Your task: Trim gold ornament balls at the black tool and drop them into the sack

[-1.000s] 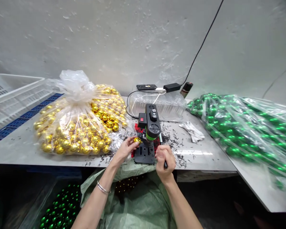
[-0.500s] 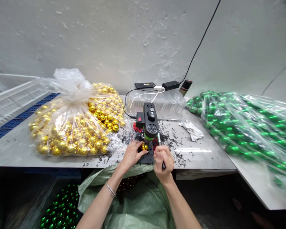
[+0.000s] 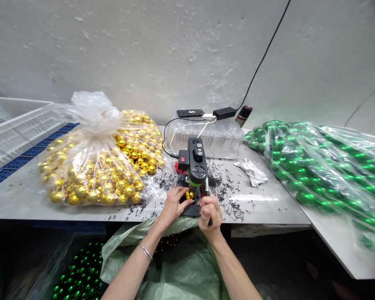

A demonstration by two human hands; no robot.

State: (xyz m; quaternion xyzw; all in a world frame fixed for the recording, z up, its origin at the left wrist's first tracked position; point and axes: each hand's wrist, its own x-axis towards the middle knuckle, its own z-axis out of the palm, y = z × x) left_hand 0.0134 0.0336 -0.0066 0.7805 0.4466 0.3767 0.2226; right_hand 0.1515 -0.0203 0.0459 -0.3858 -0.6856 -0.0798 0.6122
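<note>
My left hand point(image 3: 174, 203) pinches a shiny gold ball point(image 3: 190, 194) between thumb and fingers, on the black base plate point(image 3: 190, 210) of a small bench drill press. The drill press's black head point(image 3: 197, 160), with a green ring, stands right over the ball; the tip of the tool is hidden. On the right of the machine, my right hand point(image 3: 210, 215) is wrapped round its lever handle point(image 3: 210, 222). Black shavings point(image 3: 226, 183) lie scattered about the base.
A knotted clear bag of gold balls point(image 3: 96, 179) sits left, a bag of green balls point(image 3: 315, 166) right. Behind the machine is a clear plastic box point(image 3: 221, 139) with cables. White gloves point(image 3: 251, 171) lie on the table point(image 3: 278, 208). A green sack point(image 3: 181, 266) hangs open below.
My right hand has shifted slightly left and down with the lever handle. My left hand still holds the gold ball at nearly the same spot.
</note>
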